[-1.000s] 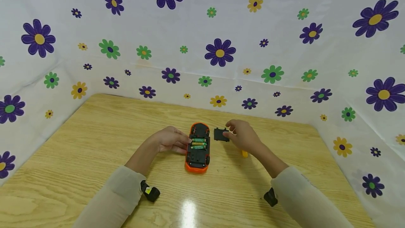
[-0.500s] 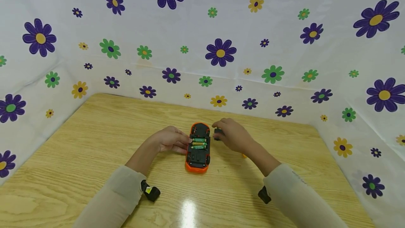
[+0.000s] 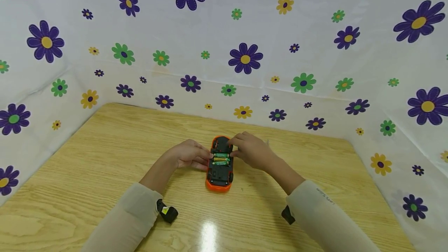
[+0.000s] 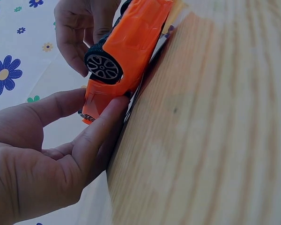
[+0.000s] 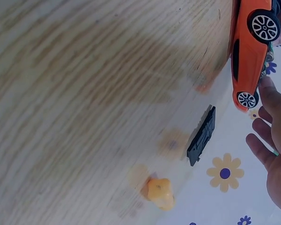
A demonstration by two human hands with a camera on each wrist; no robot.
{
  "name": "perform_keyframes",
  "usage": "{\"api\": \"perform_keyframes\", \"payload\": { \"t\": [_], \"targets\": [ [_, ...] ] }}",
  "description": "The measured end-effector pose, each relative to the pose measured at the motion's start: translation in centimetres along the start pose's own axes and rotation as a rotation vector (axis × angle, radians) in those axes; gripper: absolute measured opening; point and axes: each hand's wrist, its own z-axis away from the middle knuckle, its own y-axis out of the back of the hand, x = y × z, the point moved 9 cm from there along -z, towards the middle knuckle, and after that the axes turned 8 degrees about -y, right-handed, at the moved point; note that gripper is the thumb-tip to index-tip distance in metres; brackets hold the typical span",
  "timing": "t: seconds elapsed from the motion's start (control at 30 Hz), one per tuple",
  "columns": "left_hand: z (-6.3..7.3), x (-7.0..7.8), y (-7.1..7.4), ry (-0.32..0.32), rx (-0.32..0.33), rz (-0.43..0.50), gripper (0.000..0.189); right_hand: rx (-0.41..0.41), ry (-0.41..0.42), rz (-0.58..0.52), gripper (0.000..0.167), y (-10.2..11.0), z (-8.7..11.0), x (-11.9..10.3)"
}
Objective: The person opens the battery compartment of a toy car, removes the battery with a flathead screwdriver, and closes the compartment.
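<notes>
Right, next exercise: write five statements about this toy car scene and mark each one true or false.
1. The toy car lies upside down. True.
2. The batteries are covered over. False: the batteries are exposed.
3. The left hand holds the toy car. True.
4. The right hand holds the black cover. False: the right hand is at the toy car; the black cover lies on the table.
5. A yellow object lies near the black cover. True.

high forward-down head view, low close wrist views, car (image 4: 133,42) in all
</notes>
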Motion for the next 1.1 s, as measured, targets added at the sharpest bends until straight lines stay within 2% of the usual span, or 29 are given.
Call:
{"api": "perform_keyframes", "payload": {
  "t": [0.17, 0.43, 0.7, 0.83, 1.1],
  "targets": [
    [-0.02, -0.01, -0.01, -0.003, -0.002, 0.0, 0.036, -0.046, -0.033, -0.013, 0.036, -0.4, -0.31, 0.05],
    [-0.05, 0.02, -0.1, -0.005, -0.007, 0.0, 0.038, -0.064, -0.063, -0.034, 0.035, -0.67, -0.45, 0.25],
    [-0.16, -0.03, 0.01, 0.002, 0.001, -0.004, 0.04, -0.014, -0.025, -0.112, 0.029, -0.65, -0.28, 0.09],
    [-0.1, -0.01, 0.07, 0.004, 0.006, -0.01, 0.039, 0.015, -0.001, -0.183, 0.025, -0.51, -0.29, -0.14],
    [-0.12, -0.12, 0.1, 0.002, 0.006, -0.004, 0.038, -0.085, -0.042, -0.383, 0.021, -1.06, -0.44, -0.55]
  ]
}}
